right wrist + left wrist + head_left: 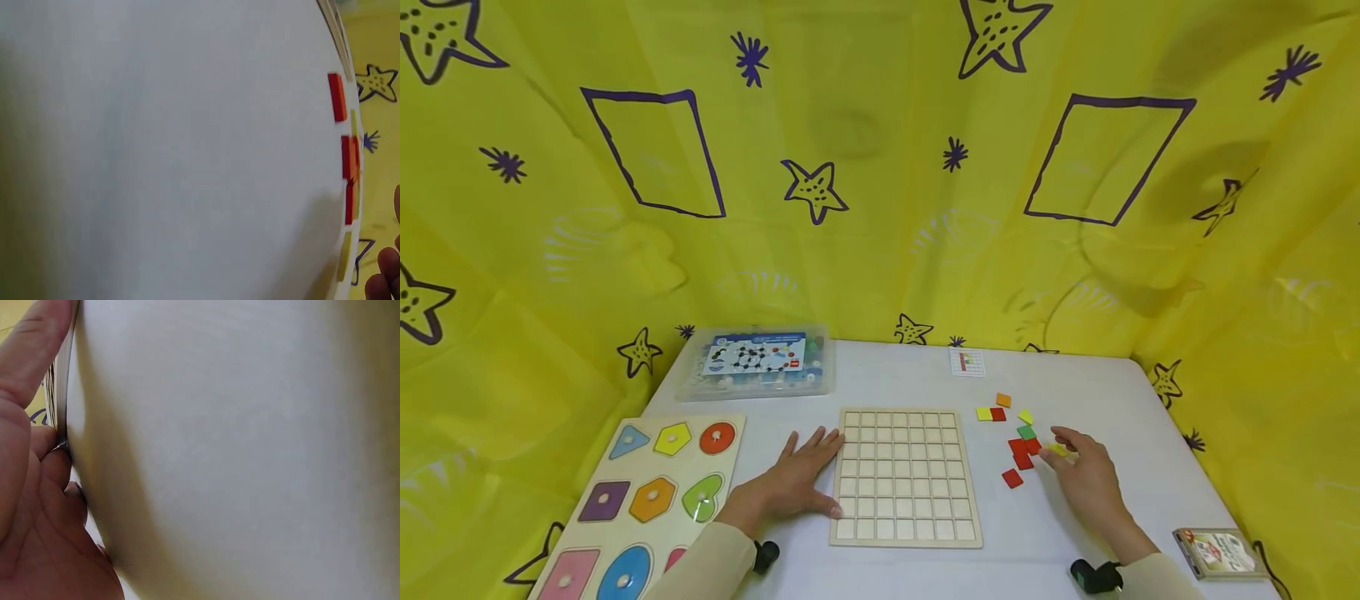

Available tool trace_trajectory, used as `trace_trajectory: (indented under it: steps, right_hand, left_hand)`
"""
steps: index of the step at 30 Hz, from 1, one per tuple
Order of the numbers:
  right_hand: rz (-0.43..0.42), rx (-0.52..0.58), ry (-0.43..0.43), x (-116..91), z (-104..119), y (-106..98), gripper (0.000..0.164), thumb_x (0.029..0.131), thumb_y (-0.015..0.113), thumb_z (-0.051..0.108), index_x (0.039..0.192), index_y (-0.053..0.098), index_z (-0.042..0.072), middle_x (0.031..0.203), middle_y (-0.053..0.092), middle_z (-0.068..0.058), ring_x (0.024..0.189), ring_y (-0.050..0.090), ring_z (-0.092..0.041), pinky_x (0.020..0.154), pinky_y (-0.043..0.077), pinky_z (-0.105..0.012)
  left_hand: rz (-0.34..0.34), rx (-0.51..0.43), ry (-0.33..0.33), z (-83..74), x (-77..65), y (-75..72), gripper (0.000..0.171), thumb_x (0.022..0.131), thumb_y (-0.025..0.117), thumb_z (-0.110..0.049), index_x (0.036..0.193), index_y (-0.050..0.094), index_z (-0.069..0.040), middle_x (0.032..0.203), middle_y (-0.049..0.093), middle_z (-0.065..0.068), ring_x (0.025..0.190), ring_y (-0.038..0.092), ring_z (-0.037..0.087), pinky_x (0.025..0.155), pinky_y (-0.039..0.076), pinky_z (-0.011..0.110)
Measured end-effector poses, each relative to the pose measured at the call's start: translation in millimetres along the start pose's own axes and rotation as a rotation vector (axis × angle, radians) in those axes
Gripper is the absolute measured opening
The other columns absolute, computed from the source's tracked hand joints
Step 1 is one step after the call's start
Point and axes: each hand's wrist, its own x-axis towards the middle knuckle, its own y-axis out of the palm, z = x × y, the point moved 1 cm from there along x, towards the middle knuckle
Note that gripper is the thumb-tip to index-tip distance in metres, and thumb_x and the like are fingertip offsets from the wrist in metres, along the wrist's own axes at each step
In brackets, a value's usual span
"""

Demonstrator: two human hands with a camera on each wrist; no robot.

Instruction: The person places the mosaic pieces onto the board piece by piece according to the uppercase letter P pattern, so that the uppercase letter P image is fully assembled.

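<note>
Head view: wooden grid board (pixel 907 479) points straight ahead; spread left hand (pixel 795 481) touches it, loose right hand (pixel 1088 483) by yellow tile (pixel 1057 449).

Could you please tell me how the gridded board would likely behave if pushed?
The gridded board would probably stay stiff, since its edges look straight. Lying flat on the table, it seems unlikely to tip and may slide.
</note>
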Motion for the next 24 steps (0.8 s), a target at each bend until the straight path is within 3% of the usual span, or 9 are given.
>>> trace_trajectory:
  steps: [3, 6, 17, 21, 24]
  right_hand:
    - [0.045, -0.018, -0.002, 8.3, -17.3, -3.2, 0.054, 0.101, 0.07, 0.02, 0.147, 0.054, -0.005, 0.143, 0.055, -0.034, 0.13, 0.047, -0.051, 0.107, 0.042, -0.067]
    - [0.073, -0.033, -0.028, 14.2, -26.7, -5.7, 0.055, 0.101, 0.07, 0.019, 0.145, 0.054, -0.008, 0.143, 0.055, -0.036, 0.131, 0.047, -0.055, 0.108, 0.039, -0.069]
    - [0.085, -0.113, -0.101, 26.6, -31.1, -5.8, 0.032, 0.097, 0.074, 0.016, 0.119, 0.069, -0.006, 0.118, 0.066, -0.029, 0.112, 0.058, -0.046, 0.097, 0.049, -0.063]
    - [0.11, -0.077, -0.123, 26.5, -31.1, -9.0, 0.025, 0.098, 0.066, 0.006, 0.12, 0.073, -0.003, 0.127, 0.064, -0.03, 0.119, 0.053, -0.048, 0.099, 0.047, -0.065]
    - [0.129, -0.015, -0.116, 25.2, -32.4, -12.2, 0.033, 0.098, 0.061, -0.001, 0.13, 0.07, -0.003, 0.141, 0.055, -0.034, 0.129, 0.048, -0.055, 0.106, 0.044, -0.07]
  left_hand:
    - [-0.002, 0.012, 0.005, 2.7, 1.8, 1.3, 0.119, 0.077, 0.088, -0.053, 0.168, 0.026, -0.007, 0.176, 0.023, 0.011, 0.165, 0.009, 0.036, 0.131, -0.005, 0.065]
    - [-0.006, 0.016, 0.012, 4.5, 3.3, 2.5, 0.119, 0.077, 0.088, -0.053, 0.168, 0.026, -0.008, 0.176, 0.023, 0.01, 0.165, 0.009, 0.036, 0.131, -0.005, 0.065]
    - [-0.013, 0.008, 0.009, 3.0, 2.4, 3.7, 0.119, 0.076, 0.09, -0.051, 0.167, 0.027, -0.006, 0.175, 0.024, 0.013, 0.165, 0.01, 0.037, 0.131, -0.006, 0.065]
    - [-0.009, -0.001, 0.006, 3.6, 2.6, 3.6, 0.119, 0.076, 0.09, -0.05, 0.167, 0.027, -0.007, 0.176, 0.023, 0.012, 0.165, 0.01, 0.037, 0.131, -0.006, 0.065]
    - [-0.009, -0.003, 0.004, 3.9, 2.7, 3.6, 0.119, 0.076, 0.09, -0.05, 0.167, 0.027, -0.007, 0.176, 0.023, 0.011, 0.165, 0.01, 0.036, 0.131, -0.007, 0.064]
